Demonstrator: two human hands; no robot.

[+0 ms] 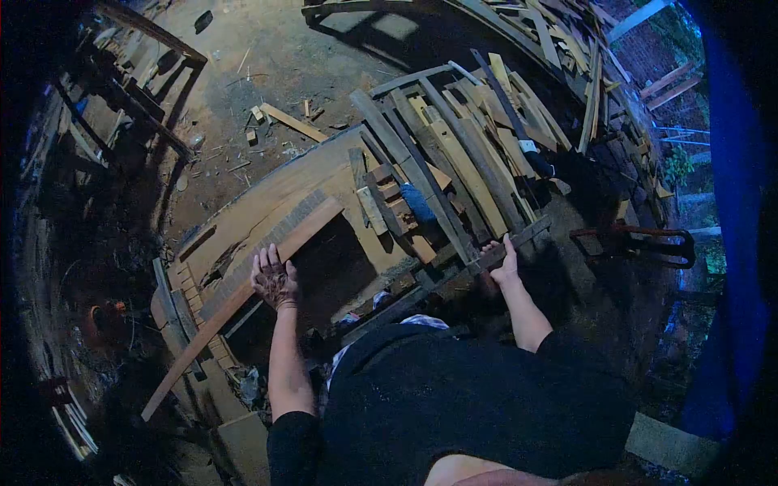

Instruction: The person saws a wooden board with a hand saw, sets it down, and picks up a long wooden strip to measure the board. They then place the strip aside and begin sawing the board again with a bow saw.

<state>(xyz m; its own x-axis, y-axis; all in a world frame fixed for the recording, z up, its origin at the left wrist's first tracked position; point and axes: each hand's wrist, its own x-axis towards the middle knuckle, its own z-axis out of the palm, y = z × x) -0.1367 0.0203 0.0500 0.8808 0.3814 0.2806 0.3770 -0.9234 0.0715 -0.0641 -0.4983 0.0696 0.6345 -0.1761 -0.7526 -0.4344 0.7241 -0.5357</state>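
My left hand (274, 278) lies on a long wooden plank (219, 320), its fingers stretched out across the upper face. The plank runs slantwise over the worktable (279, 182), its lower end jutting past the table's near side. Over to the right, my right hand (504, 263) is closed around a dark wooden bar (446, 279) along the near edge of the bench, thumb pointing up. Between the hands lie several small wood blocks (391, 194) and a blue item (417, 202), beside a dark opening in the tabletop.
Long boards (454, 146) are stacked side by side at the right. A clamp-like metal tool (681, 247) is farther right. Offcuts (259, 113) litter the floor beyond the table. A wooden frame (154, 121) stands at the left, and more lumber (559, 49) is piled at the back right.
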